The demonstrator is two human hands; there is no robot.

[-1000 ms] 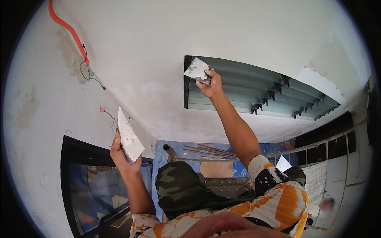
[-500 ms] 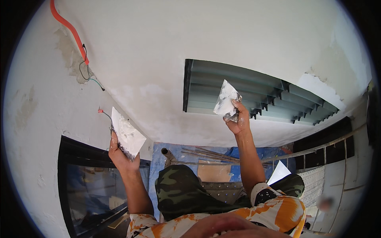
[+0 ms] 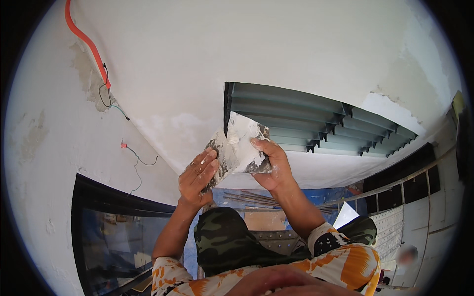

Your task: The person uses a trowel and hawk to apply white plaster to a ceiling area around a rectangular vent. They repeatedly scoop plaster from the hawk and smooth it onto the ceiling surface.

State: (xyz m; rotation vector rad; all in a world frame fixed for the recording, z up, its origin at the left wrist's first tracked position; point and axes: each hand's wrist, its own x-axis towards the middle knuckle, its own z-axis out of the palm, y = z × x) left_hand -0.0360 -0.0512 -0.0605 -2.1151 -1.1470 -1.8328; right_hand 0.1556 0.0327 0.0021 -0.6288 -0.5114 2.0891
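Note:
My two hands meet in front of the window, each gripping a flat putty scraper smeared with white paste. Fingers of my left hand (image 3: 198,175) lie over the face of the left putty scraper (image 3: 220,165), which is tilted and dark along its edge. With the thumb on top, my right hand (image 3: 274,165) pinches the right putty scraper (image 3: 247,143), a roughly square plate. The two plates overlap or touch, with a thick lump of white putty (image 3: 232,140) where they come together. Part of the left plate is hidden by my fingers.
Ahead is a pale wall (image 3: 173,59) with a louvred window (image 3: 291,111). On the left hang a red conduit (image 3: 89,42) and loose wires (image 3: 137,163). Below are a blue sheet (image 3: 301,195), metal scaffold rails (image 3: 385,190) and a blurred person (image 3: 407,255).
Both hands have moved inward, the left one rightward and the right one slightly left and down. The two scrapers, apart before, are now together.

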